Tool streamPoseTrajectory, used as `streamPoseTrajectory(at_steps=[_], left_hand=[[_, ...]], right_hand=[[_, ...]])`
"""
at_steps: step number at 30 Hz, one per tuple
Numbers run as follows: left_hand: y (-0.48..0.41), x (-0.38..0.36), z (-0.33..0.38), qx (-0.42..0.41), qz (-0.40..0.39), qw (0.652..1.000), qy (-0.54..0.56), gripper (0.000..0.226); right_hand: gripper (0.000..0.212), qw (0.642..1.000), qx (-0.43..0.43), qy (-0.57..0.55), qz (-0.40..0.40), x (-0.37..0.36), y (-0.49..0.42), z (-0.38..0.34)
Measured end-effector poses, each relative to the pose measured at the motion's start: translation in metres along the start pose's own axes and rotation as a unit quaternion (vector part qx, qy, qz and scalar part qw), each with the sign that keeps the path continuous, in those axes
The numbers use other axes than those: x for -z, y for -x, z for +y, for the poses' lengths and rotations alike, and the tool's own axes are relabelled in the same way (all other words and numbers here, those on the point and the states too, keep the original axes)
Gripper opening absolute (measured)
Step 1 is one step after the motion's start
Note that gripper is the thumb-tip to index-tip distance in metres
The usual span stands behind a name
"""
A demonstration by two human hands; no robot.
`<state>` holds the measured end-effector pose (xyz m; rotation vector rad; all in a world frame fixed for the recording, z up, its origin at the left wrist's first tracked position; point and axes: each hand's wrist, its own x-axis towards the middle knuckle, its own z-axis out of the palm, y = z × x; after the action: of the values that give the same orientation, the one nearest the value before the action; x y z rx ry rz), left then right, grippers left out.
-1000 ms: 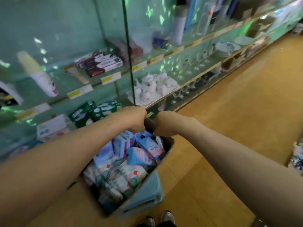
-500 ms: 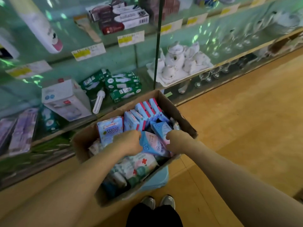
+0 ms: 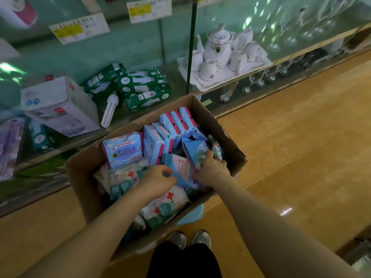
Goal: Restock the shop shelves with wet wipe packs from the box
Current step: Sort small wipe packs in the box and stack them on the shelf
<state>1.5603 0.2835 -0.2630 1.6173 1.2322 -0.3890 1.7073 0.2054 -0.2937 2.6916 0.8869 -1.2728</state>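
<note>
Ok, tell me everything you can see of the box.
The box is brown cardboard, open-topped, its rim ragged and torn. It stands before the glass shelves, its near corner over something light blue. It is crammed with packs: blue-and-pink ones upright at the far end, white red-cross ones flat nearer. The left hand and right hand are inside, each gripping a pack.

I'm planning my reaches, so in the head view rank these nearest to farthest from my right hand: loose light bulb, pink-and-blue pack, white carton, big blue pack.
1. pink-and-blue pack, held by the right hand.
2. big blue pack, upright at the left of the box.
3. loose light bulb, on the shelf beyond the box.
4. white carton, farthest left on that shelf.
</note>
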Motion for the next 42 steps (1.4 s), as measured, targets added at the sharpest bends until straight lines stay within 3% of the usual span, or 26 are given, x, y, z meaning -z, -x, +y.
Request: streamPoseTrajectory(at_steps=[2,5,9,13,15,19,25,34,39,42], left_hand=[[0.0,-0.001,0.002,-0.001,-0.002,1.0,0.022,0.037],[0.002,0.003,0.012,-0.003,-0.014,0.997,0.075,0.032],[0.004,0.013,0.033,0.001,-0.032,0.97,0.241,0.018],[-0.001,0.026,0.038,0.042,0.092,0.929,0.355,0.006],[-0.002,0.038,0.029,0.053,0.129,0.925,0.354,0.012],[-0.001,0.055,0.001,0.066,0.156,0.925,0.34,0.017],[0.002,0.052,-0.02,0.094,0.159,0.921,0.342,0.028],[0.011,0.047,-0.006,0.079,0.139,0.948,0.277,0.027],[0.024,0.05,0.018,0.048,0.121,0.955,0.266,0.014],[0.036,0.054,0.044,0.007,0.11,0.964,0.243,0.008]], right_hand=[[0.109,0.999,-0.013,-0.027,-0.032,0.005,-0.004,0.004],[0.104,0.986,-0.003,-0.152,-0.072,0.024,0.0,0.006],[0.09,0.969,0.134,-0.196,-0.066,0.036,0.019,-0.018],[0.09,0.945,0.22,-0.204,-0.132,0.038,0.029,-0.045],[0.093,0.951,0.241,-0.145,-0.13,0.035,0.024,-0.045],[0.094,0.964,0.223,0.135,-0.053,0.001,0.011,-0.029],[0.091,0.964,0.183,0.191,0.034,-0.029,0.004,-0.028],[0.08,0.99,0.132,-0.036,0.03,0.005,0.011,-0.022],[0.081,0.969,0.139,-0.204,0.015,0.044,0.034,-0.038],[0.075,0.96,0.143,-0.239,0.02,0.073,0.056,-0.045]])
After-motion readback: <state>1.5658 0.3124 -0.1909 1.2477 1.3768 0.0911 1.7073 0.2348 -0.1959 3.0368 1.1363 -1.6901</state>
